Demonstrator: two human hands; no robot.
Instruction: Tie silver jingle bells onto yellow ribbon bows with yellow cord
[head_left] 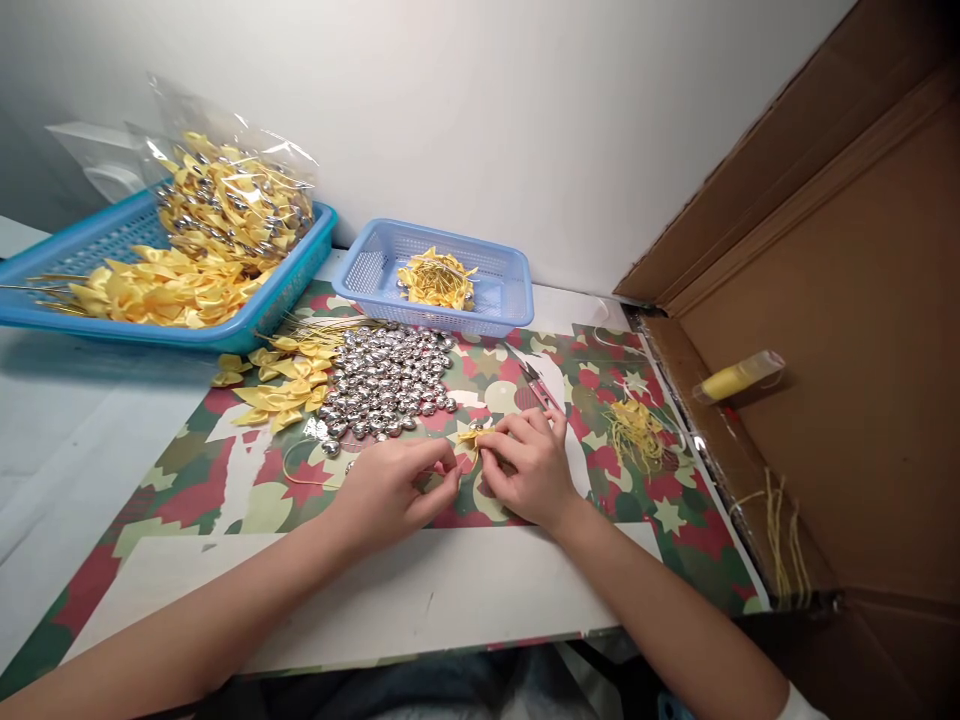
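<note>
My right hand (529, 465) pinches a small yellow ribbon bow (471, 436) near the middle of the patterned sheet; a silver bell seems to sit at its top. Just left of it, my left hand (401, 490) has thumb and forefinger pressed together. A thin yellow cord (311, 482) runs out to the left from behind that hand; what the fingertips grip is too small to make out. Beyond my left hand lies a heap of silver bells (390, 375). Loose yellow bows (289, 385) with cord tails lie left of the heap. Thread snips (538, 385) rest beyond my right hand.
A large blue basket (300, 290) at the left holds yellow bows and a clear bag (232, 190) of belled bows. A smaller blue basket (510, 270) holds more. Yellow cord scraps (637, 432) lie right. Cardboard (840, 350) walls the right side, with a yellow tube (739, 377) attached.
</note>
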